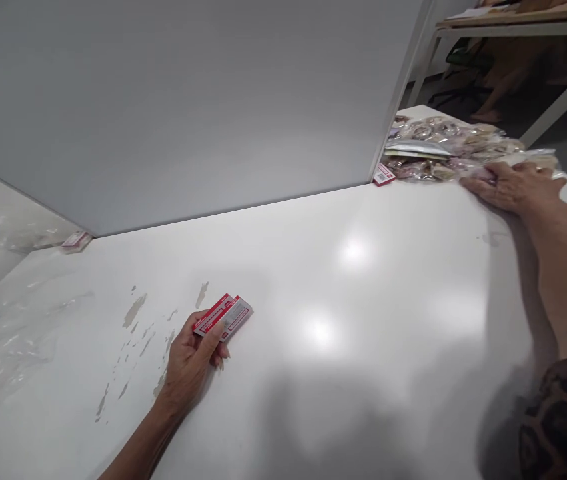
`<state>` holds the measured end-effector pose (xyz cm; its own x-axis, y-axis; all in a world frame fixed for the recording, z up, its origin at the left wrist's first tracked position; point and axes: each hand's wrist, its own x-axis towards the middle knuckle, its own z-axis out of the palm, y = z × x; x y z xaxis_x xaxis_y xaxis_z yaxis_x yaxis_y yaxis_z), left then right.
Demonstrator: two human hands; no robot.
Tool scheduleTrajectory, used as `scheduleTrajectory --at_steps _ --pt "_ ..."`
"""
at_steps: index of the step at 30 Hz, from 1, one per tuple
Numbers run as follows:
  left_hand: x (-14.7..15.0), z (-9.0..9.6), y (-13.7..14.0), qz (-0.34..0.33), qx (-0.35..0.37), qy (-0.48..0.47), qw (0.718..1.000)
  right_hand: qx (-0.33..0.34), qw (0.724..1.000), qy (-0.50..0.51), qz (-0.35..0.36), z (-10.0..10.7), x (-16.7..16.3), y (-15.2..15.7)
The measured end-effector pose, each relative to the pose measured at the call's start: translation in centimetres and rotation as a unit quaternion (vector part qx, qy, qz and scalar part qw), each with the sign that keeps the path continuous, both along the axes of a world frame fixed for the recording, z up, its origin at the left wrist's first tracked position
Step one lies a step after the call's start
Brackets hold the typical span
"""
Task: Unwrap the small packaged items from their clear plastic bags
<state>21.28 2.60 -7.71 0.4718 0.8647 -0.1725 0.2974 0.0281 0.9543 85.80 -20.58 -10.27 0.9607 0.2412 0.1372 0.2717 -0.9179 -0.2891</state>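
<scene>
Cards point(232, 317) in red and grey, at least two and partly overlapped, were pinched in the left hand point(193, 357), over the white table point(283, 267) (whether they touched it could not be told). The thumb pressed from above, and the fingers curled beneath. The right hand point(518, 185) was well apart from the left, and it lay at the near edge of a pile of clear packets point(436, 127), beyond the right end of the grey panel point(188, 113); whether it gripped one could not be told. The step in hand seemed to be a reach to this pile. To take one packet, the next move probably called for a firm right pinch, with the left thumb staying tight. The cards' long axis ran slantwise, and their far ends pointed away and rightward, roughly toward the panel's right corner.
</scene>
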Motion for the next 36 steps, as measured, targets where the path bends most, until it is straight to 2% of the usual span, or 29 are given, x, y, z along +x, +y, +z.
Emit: scheduleTrajectory --at_steps 3,7,12,19,24,27,30,32,34,35,36 --pt "0.1 0.0 0.2 -0.013 -0.005 -0.006 1.000 -0.065 0.996 -0.019 0.061 0.1 -3.2 -0.5" --pt "0.3 -0.1 0.5 -0.041 0.006 -0.023 0.999 -0.105 0.976 -0.072 0.175 -0.2 -8.1 -1.6" --pt "0.6 -0.4 0.7 -0.063 0.018 -0.045 0.997 -0.071 0.943 -0.106 0.306 -0.8 -14.7 -2.5" --pt "1.1 -1.0 1.0 -0.084 0.037 -0.078 0.993 -0.024 0.881 -0.130 0.455 -1.2 -25.6 -2.3" --pt "1.6 -1.1 1.1 -0.095 0.036 -0.105 0.989 0.026 0.836 -0.096 0.539 -0.8 -30.2 -1.2" --pt "1.8 -1.3 1.2 -0.096 0.031 -0.115 0.988 0.087 0.850 -0.050 0.517 -0.2 -31.7 -0.3" --pt "1.8 -1.5 1.3 -0.105 0.031 -0.114 0.987 0.203 0.884 0.029 0.420 1.1 -32.5 0.7" --pt "1.8 -1.5 1.3 -0.111 0.033 -0.112 0.987 0.329 0.878 0.079 0.340 2.4 -32.3 1.3" --pt "1.8 -1.5 1.3 -0.115 0.034 -0.113 0.986 0.434 0.854 0.113 0.265 3.9 -31.3 1.8" --pt "1.8 -1.4 1.3 -0.116 0.035 -0.114 0.986 0.455 0.850 0.132 0.230 4.7 -30.5 1.9" --pt "1.8 -1.4 1.2 -0.116 0.035 -0.115 0.986 0.446 0.858 0.158 0.199 5.3 -29.7 2.0"
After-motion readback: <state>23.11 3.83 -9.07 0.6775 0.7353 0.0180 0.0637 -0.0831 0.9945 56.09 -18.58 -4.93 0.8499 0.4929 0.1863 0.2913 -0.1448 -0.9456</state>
